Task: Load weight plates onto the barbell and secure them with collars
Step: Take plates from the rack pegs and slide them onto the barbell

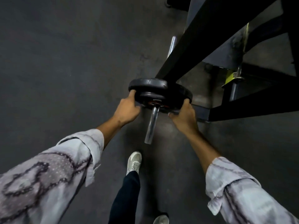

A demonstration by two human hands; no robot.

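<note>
A black weight plate (168, 96) sits on the chrome barbell sleeve (152, 125), whose bare end points toward me. Behind it another black plate (145, 84) shows on the same sleeve. My left hand (127, 109) grips the near plate's left rim. My right hand (184, 115) grips its right rim, fingers curled over the edge. More of the chrome bar (171, 46) shows beyond the black rack upright. No collar is visible.
A black rack frame (210, 29) with a yellow-green bracket (231, 76) stands at the right. My white shoes (134, 161) and dark trouser leg are below the sleeve end. Dark rubber floor (64, 62) spreads to the left.
</note>
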